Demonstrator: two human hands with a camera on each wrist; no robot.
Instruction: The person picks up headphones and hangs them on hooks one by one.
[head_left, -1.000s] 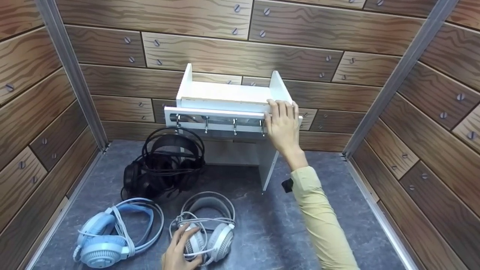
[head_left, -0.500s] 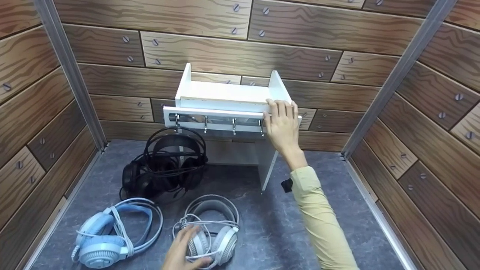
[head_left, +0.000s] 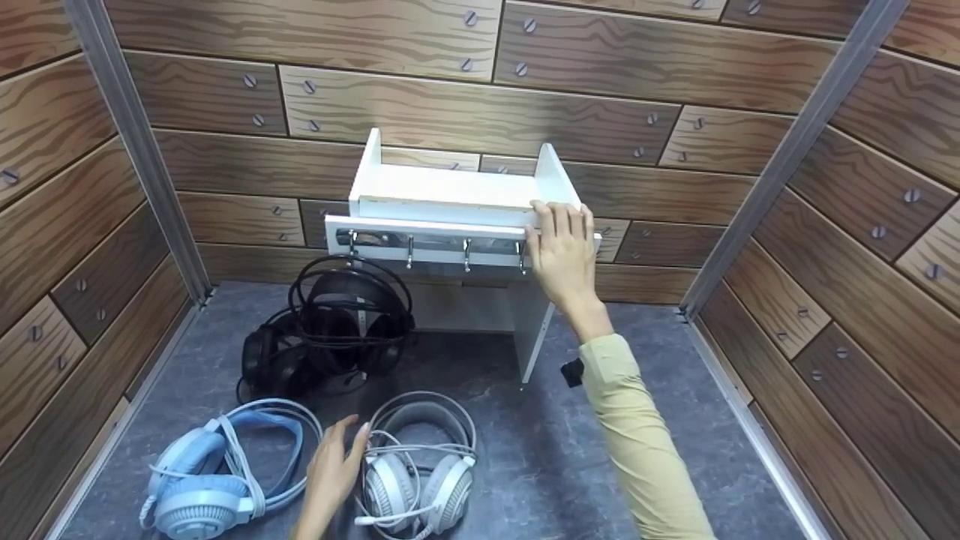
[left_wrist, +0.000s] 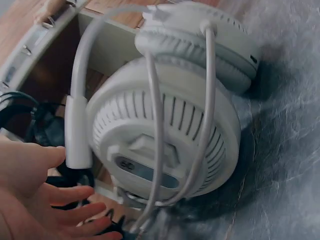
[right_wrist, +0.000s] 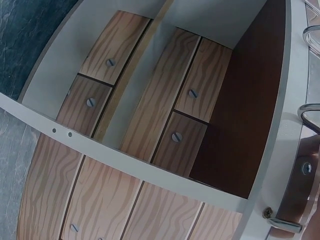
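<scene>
In the head view my left hand [head_left: 330,469] is between light blue headphones [head_left: 202,487] on its left and white headphones [head_left: 420,480] on its right. Its fingers [left_wrist: 75,215] are spread and hold nothing; in the left wrist view the white earcups are close to the thumb. My right hand [head_left: 566,251] holds the right end of a white shelf rack [head_left: 450,184], fingers over the top of its hook rail [head_left: 439,225]. Black headphones [head_left: 352,285] appear to hang from the leftmost hook, with more black headphones [head_left: 259,364] low beside them.
Several metal hooks [head_left: 466,255] line the rail. Wood-patterned walls [head_left: 420,105] enclose the back and both sides. The floor [head_left: 540,465] is dark grey. A small black object [head_left: 573,372] shows beside the right sleeve [head_left: 637,420].
My left hand has let go of the white headphones and moved off to their left. The white headphones shifted slightly right. My right hand stays on the rack.
</scene>
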